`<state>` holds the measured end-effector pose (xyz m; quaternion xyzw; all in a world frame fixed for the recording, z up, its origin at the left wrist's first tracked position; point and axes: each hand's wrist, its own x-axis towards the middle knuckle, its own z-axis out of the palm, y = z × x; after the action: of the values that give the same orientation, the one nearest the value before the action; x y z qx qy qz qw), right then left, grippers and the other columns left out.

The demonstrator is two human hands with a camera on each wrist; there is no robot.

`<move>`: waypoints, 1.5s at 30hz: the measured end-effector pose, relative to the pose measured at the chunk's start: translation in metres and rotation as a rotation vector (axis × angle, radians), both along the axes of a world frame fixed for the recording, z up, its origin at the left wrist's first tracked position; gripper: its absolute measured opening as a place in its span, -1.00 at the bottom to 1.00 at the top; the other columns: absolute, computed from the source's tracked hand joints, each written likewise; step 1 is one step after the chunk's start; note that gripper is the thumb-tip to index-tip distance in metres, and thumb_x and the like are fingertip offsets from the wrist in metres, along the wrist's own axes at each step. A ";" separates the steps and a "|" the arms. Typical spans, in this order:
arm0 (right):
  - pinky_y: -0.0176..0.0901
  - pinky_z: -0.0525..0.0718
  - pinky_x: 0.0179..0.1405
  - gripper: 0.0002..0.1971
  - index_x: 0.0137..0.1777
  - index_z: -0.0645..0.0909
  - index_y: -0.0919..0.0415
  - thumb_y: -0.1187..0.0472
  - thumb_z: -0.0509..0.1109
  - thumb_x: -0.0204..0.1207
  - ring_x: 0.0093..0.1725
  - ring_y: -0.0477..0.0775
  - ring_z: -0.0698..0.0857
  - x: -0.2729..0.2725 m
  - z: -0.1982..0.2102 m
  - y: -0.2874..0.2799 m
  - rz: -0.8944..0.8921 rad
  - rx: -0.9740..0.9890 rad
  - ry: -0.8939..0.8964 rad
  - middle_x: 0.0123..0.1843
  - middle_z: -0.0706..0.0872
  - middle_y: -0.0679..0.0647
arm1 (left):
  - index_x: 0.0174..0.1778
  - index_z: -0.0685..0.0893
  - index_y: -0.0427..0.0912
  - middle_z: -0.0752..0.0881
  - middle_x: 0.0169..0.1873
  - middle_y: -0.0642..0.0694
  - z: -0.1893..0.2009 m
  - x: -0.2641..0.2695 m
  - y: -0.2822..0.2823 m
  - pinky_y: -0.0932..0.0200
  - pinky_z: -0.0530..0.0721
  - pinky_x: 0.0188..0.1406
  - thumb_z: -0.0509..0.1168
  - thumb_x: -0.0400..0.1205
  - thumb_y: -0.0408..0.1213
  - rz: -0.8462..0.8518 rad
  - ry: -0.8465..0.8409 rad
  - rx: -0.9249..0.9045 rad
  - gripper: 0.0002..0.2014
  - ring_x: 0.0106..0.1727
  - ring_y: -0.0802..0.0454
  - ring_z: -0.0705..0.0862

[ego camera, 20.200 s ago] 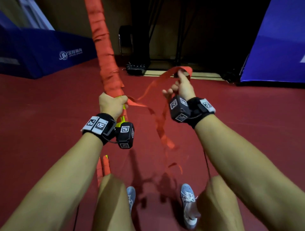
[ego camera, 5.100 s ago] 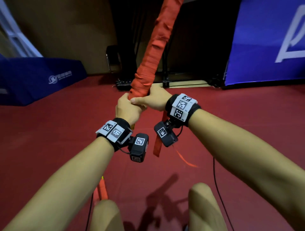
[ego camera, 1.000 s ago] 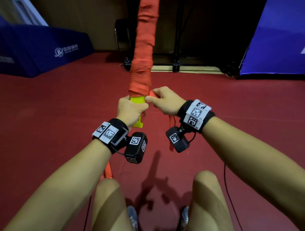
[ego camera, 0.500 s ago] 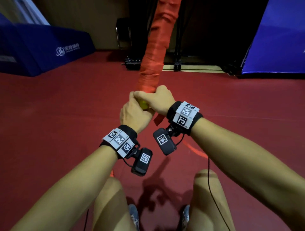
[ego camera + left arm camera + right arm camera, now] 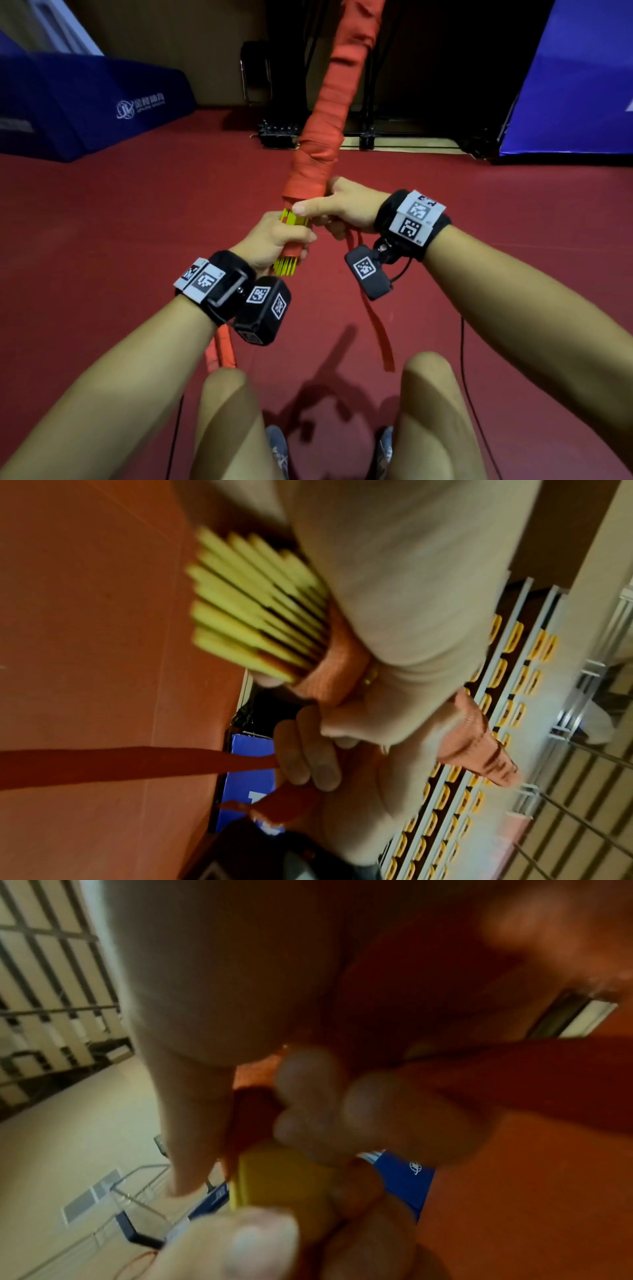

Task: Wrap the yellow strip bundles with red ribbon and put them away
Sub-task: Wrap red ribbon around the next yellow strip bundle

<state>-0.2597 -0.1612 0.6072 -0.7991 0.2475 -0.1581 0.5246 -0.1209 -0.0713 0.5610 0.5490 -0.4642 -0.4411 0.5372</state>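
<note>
Half second back, hands were stacked tight with barely a sliver of yellow showing. Now right hand (image 5: pixel 342 209) sits off to right, thumb flat across bottom edge of wrap, fingers curled on ribbon (image 5: pixel 375 322), tail dangling toward floor. Left hand (image 5: pixel 274 240) fisted round bundle (image 5: pixel 318 137) near its low end, yellow tips poking out below. Bundle held up in air, leaning far-right. My guess: only last few turns left, then tie-off.

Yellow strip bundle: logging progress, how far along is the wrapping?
Done: red ribbon covers the bundle above the hands. In hand: left hand grips the near end, right hand holds the ribbon at the wrap's edge. Left: cover the bare yellow gap, then store it.
</note>
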 end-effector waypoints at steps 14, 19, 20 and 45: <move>-0.31 0.41 -0.66 -0.77 -0.16 0.52 0.26 0.41 0.19 0.75 -0.66 -0.10 0.43 -0.015 0.003 0.005 -0.116 0.089 0.002 -0.32 0.66 0.12 | -0.46 0.62 -0.12 0.51 -0.58 0.07 -0.003 0.008 -0.002 0.18 0.31 -0.49 0.64 0.16 -0.34 0.338 -0.171 -0.107 -0.71 -0.50 0.06 0.38; -0.12 0.42 -0.20 -0.85 -0.12 0.57 0.23 0.29 0.19 0.63 -0.07 0.33 0.69 0.005 -0.003 0.020 -0.330 -0.465 0.247 -0.03 0.75 0.34 | -0.47 0.66 -0.17 0.55 -0.60 0.07 -0.005 -0.012 -0.019 0.23 0.32 -0.57 0.63 0.39 -0.34 0.500 -0.169 -0.043 -0.74 -0.54 0.09 0.42; -0.09 0.39 -0.20 -0.85 -0.15 0.56 0.24 0.27 0.21 0.60 -0.03 0.36 0.66 0.008 -0.003 0.021 -0.354 -0.432 0.241 -0.01 0.72 0.37 | -0.46 0.64 -0.16 0.55 -0.57 0.04 -0.006 -0.014 -0.021 0.22 0.33 -0.56 0.61 0.40 -0.27 0.516 -0.202 -0.008 -0.74 -0.51 0.03 0.44; -0.31 0.28 -0.66 -0.69 -0.24 0.50 0.32 0.17 0.53 0.58 -0.66 -0.05 0.35 0.022 -0.071 -0.013 -0.101 0.044 -0.199 -0.57 0.43 0.07 | 0.04 0.69 -0.34 0.73 -0.22 -0.33 -0.046 0.015 -0.016 0.07 0.76 -0.39 0.46 0.36 -0.40 -0.025 0.078 0.025 -0.68 -0.42 -0.07 0.74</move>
<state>-0.2373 -0.1746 0.5366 -0.7543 0.2373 -0.2576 0.5553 -0.1058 -0.0873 0.5152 0.5322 -0.4443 -0.4746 0.5424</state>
